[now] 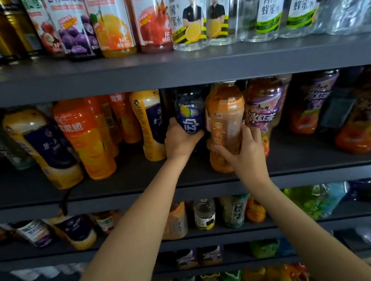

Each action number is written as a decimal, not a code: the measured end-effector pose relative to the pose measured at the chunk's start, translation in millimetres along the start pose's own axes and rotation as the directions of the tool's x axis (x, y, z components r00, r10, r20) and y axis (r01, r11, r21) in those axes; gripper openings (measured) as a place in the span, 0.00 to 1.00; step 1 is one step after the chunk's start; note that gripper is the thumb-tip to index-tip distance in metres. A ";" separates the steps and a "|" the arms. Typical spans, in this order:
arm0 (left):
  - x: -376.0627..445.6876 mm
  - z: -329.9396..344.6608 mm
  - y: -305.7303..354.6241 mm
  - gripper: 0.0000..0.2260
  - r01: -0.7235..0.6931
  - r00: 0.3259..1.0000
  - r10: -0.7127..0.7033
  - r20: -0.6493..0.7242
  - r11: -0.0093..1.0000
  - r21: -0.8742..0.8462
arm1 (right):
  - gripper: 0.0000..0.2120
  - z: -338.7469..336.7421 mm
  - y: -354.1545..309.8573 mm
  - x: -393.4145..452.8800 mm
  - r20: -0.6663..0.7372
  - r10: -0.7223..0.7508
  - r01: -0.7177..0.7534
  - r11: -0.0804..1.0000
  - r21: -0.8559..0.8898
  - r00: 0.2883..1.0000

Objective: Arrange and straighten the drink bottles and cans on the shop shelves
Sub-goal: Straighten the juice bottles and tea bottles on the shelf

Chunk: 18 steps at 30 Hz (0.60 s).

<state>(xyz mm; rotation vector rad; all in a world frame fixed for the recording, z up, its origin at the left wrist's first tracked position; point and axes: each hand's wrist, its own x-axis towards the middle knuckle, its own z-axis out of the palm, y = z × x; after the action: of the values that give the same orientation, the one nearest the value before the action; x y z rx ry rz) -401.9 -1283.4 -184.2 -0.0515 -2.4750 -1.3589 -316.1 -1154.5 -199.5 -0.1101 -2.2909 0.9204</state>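
Note:
On the middle shelf (183, 184) my left hand (179, 140) grips the lower part of a dark blue bottle (190, 113) with a lemon on its label. Right beside it, my right hand (244, 151) curls round an orange tea bottle (225, 115), which leans slightly and looks raised off the shelf board. The two bottles almost touch. A purple iced-tea bottle (263, 110) stands just to the right of the orange one.
Orange juice bottles (85, 134) and yellow-and-navy bottles (150, 121) fill the middle shelf to the left. Juice and clear honey-water bottles (190, 19) line the top shelf. More bottles (204, 215) stand on the shelves below.

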 end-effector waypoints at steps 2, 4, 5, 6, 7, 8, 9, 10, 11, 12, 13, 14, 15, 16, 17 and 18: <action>-13.0 -14.2 -4.2 0.29 -0.037 0.999 0.036 0.006 0.998 0.046 | 0.34 1.2 -2.2 -2.4 -0.023 0.007 -0.008 1.000 -0.026 1.000; -33.7 -32.3 -10.4 0.28 -0.060 0.998 0.060 0.019 0.998 0.035 | 0.34 2.2 -5.0 -3.1 -0.017 0.020 -0.020 0.999 -0.046 1.000; -44.4 -42.3 -14.2 0.27 -0.061 0.998 0.060 0.018 0.998 0.029 | 0.34 3.0 -7.0 -2.2 -0.005 0.025 -0.025 0.998 -0.052 1.000; -53.6 -52.1 -18.0 0.26 -0.059 0.998 0.058 0.011 0.998 0.022 | 0.34 3.3 -8.9 -0.8 0.007 0.030 -0.030 0.998 -0.056 1.000; -61.3 -62.2 -20.8 0.26 -0.056 0.998 0.056 0.007 0.998 0.013 | 0.33 3.0 -10.8 1.0 0.020 0.042 -0.040 0.998 -0.055 0.999; -66.4 -71.5 -22.9 0.27 -0.050 0.999 0.050 0.011 0.999 -0.001 | 0.32 1.3 -13.2 2.8 0.040 0.062 -0.060 0.997 -0.045 0.997; -70.4 -80.9 -23.6 0.27 -0.045 0.999 0.045 0.018 0.999 -0.013 | 0.31 -1.4 -16.0 3.6 0.065 0.083 -0.081 0.996 -0.028 0.994; -73.6 -89.0 -25.1 0.27 -0.041 0.999 0.041 0.026 0.999 -0.023 | 0.30 -4.7 -17.7 2.6 0.086 0.101 -0.100 0.995 -0.012 0.991; -77.6 -96.7 -26.6 0.27 -0.043 0.998 0.044 0.034 0.999 -0.026 | 0.29 -8.7 -19.0 -1.0 0.092 0.106 -0.106 0.994 0.003 0.990; -82.6 -102.9 -29.0 0.27 -0.049 0.998 0.050 0.043 0.998 -0.028 | 0.28 -13.6 -19.3 -7.6 0.080 0.095 -0.096 0.995 0.015 0.992; -88.6 -108.4 -30.5 0.28 -0.063 0.996 0.064 0.056 0.998 -0.027 | 0.26 -20.1 -19.0 -16.4 0.057 0.065 -0.066 0.997 0.027 0.996; -95.8 -112.6 -31.1 0.28 -0.082 0.994 0.083 0.073 0.996 -0.028 | 0.24 -27.7 -19.0 -26.3 0.041 0.024 -0.026 0.999 0.038 0.999; -103.5 -115.1 -30.4 0.28 -0.109 0.989 0.111 0.098 0.994 -0.029 | 0.22 -36.3 -18.9 -35.6 0.041 -0.015 0.013 0.999 0.050 0.999; -110.8 -115.6 -28.9 0.29 -0.139 0.982 0.143 0.125 0.990 -0.039 | 0.20 -45.5 -19.3 -42.2 0.056 -0.043 0.039 0.997 0.069 0.998; -118.4 -114.9 -25.4 0.30 -0.166 0.972 0.171 0.161 0.985 -0.047 | 0.17 -55.4 -20.3 -46.0 0.086 -0.049 0.040 0.994 0.100 0.995; -125.8 -112.2 -19.4 0.32 -0.184 0.960 0.192 0.205 0.981 -0.054 | 0.15 -66.5 -22.1 -47.5 0.120 -0.044 0.025 0.988 0.155 0.992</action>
<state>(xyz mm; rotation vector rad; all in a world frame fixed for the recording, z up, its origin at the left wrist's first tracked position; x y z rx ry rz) -257.2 -1372.0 -180.7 -0.4491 -2.5371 -1.3762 -235.3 -1146.4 -175.5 0.0551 -2.3161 1.1090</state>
